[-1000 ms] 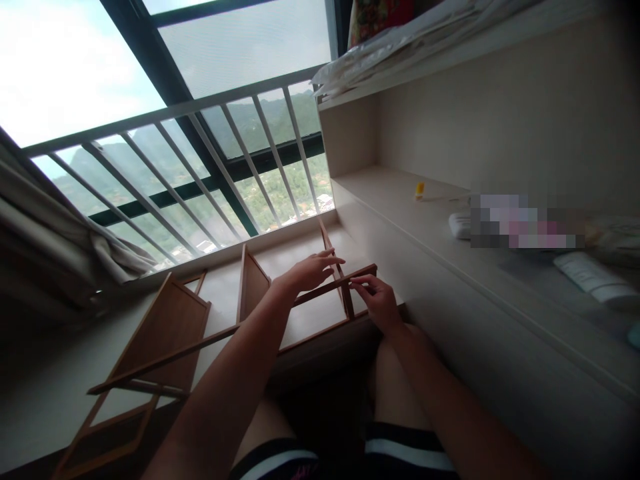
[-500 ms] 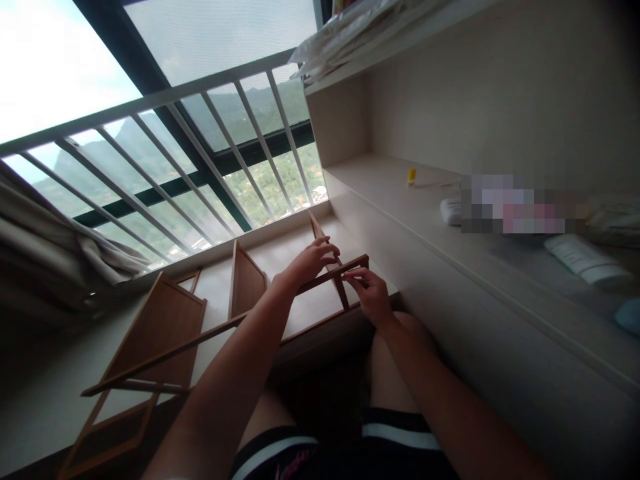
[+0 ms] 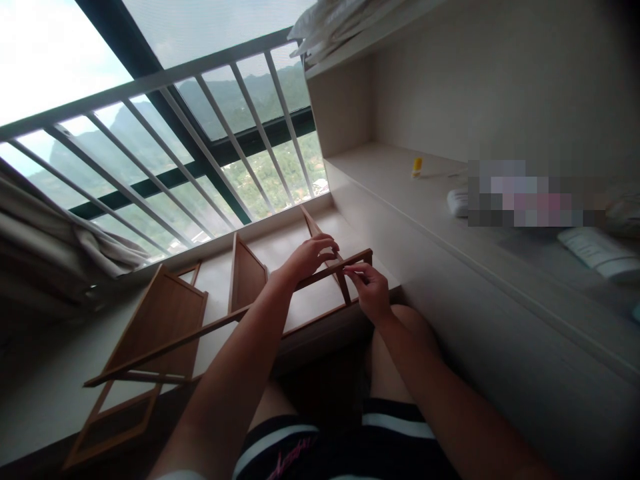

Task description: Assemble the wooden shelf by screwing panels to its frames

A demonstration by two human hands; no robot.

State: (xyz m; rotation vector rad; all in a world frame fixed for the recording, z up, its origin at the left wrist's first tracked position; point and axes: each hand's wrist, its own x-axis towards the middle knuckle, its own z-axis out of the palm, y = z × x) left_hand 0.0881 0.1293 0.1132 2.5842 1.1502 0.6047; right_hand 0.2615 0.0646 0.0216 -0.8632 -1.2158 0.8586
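Head view: a brown wooden frame (image 3: 247,275) stands along the window ledge (image 3: 283,247), its right end near the corner where the ledge meets the pale cabinet (image 3: 387,247). It looks stiff and fairly light, though slender enough to twist if lifted by one end; its long rail (image 3: 173,344), close to a joint, seems the sounder hold. The left hand (image 3: 314,257) has bent fingers by the rail and crosspiece (image 3: 344,289); its grip cannot be told. The right hand (image 3: 369,288) brings thumb and fingers together at their joint; whether something small is pinched is unclear. The cabinet limits room rightward, the right knee (image 3: 405,330) crowds the ledge's near edge, and a curtain (image 3: 75,230) hangs at its left. A yellow object (image 3: 417,167) and white tube (image 3: 597,253) sit on the cabinet.
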